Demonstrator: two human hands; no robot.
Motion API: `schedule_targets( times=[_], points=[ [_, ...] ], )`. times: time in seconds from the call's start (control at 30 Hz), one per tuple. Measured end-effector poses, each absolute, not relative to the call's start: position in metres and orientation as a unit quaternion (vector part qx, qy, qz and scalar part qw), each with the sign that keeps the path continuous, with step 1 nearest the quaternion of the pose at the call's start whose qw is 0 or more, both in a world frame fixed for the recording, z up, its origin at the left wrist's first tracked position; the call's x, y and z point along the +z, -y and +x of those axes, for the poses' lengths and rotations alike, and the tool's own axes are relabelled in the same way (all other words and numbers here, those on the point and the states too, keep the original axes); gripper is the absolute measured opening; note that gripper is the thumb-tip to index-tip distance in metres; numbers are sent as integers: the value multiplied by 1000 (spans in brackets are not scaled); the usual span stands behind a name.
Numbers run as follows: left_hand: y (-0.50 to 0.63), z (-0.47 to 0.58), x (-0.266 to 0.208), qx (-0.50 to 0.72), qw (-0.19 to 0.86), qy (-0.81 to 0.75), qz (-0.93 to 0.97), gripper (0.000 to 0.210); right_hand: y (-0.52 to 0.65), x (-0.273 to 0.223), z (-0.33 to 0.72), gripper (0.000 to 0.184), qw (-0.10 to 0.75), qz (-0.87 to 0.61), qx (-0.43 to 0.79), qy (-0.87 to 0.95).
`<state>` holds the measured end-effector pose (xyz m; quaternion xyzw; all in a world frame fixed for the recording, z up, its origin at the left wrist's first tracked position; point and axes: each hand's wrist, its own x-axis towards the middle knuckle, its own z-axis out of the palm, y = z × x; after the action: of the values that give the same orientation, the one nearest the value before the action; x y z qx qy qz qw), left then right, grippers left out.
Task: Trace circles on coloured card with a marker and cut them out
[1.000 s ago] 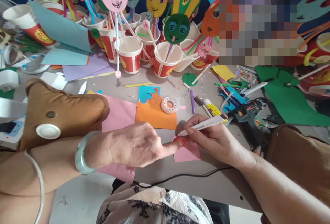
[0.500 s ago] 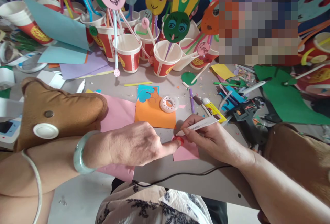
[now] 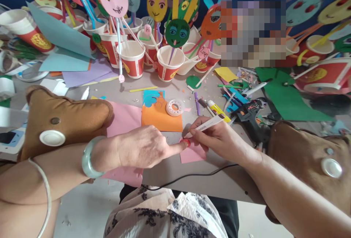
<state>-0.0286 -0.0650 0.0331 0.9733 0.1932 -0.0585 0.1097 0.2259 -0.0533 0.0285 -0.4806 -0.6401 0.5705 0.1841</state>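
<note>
My left hand point(image 3: 149, 147) reaches in from the left, its index finger stretched out and the other fingers curled under. The fingertip presses a small red round piece point(image 3: 187, 142) onto a small pink paper point(image 3: 192, 154). In my right hand point(image 3: 216, 133) is a slim white marker point(image 3: 205, 125), pinched between thumb and fingers. The marker's tip is at the edge of the red piece, close to my left fingertip. Just beyond lies an orange sheet point(image 3: 161, 121) with a clear roll of tape point(image 3: 175, 107) on it. A larger pink sheet point(image 3: 126, 119) extends under my left forearm.
Paper cups point(image 3: 133, 64) bearing paper-faced figures line the back. Brown cushions point(image 3: 68, 121) flank both forearms. At right are a glue stick point(image 3: 218, 110), a black glue gun point(image 3: 251, 115) and green paper point(image 3: 293, 99). A black cable point(image 3: 189, 175) crosses the table near its front edge.
The view has shifted, bringing more of the right side into sight. My left finger remains on the red piece, and my right hand keeps the marker beside it.
</note>
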Motion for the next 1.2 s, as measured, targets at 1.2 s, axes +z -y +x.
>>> schedule_targets(
  times=[1.2],
  points=[
    [59,-29,44,-40,135,-198,970,69,150,13,211,22,303,-601,312,671]
  ],
)
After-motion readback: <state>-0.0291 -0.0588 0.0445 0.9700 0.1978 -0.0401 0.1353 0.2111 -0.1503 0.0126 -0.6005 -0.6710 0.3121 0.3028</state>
